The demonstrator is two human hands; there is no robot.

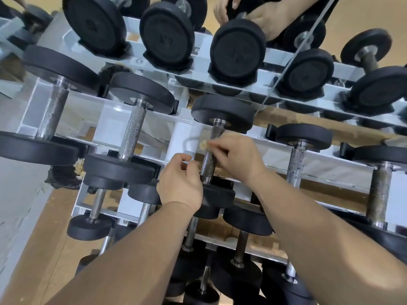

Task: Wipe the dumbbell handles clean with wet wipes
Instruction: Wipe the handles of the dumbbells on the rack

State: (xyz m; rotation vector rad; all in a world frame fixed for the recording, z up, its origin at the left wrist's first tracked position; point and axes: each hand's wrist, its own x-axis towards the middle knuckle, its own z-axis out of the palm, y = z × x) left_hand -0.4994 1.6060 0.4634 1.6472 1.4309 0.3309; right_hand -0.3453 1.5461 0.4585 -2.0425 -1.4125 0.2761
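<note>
White painted steel rack [97, 133], tiered, running from upper left to lower right of the frame; hard, flat rails. Rows of dumbbells cradled across it, round black heads with a matte, rubbery look, bright metal bars between.

At centre frame, the dumbbell [222, 111] in hand: judged heavy and rigid, best left seated in its cradle and worked in place, not lifted. Its handle [208, 165] a straight steel cylinder, cross-hatched knurling, rough enough to snag a thin sheet and hold grime in the grooves; smooth collars at each end. Probably wants wrapping around and twisting along its length.

Left grip [180, 186] just lower left of the handle, fingers curled in toward the thumb; impossible to tell whether anything sits between them. Right grip [240, 157] just right of the handle, fingertips pinched on a small pale scrap, likely the wet wipe [203, 144]: soft, limp, light, blurred, just left of the bar's upper half.
</note>
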